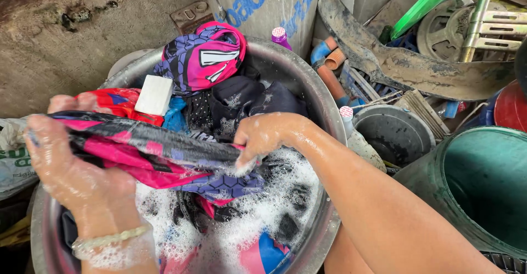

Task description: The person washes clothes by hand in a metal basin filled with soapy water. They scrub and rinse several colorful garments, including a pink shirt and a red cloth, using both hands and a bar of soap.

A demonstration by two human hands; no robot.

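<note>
Your left hand (71, 170) and right hand (258, 139) both clench the pink and black garment (159, 156), stretched over the foamy metal basin (324, 115). The soapy cloth may slip from your fingers, and the white soap bar (154, 94) on the pile could slide down.

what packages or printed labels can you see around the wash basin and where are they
Grey cylindrical container: behind the basin, blue lettering.
Printed sack: left edge beside the left hand, white with green print.
Two bottles: at the basin's right rim, checked pink-white caps; labels hidden.
</note>
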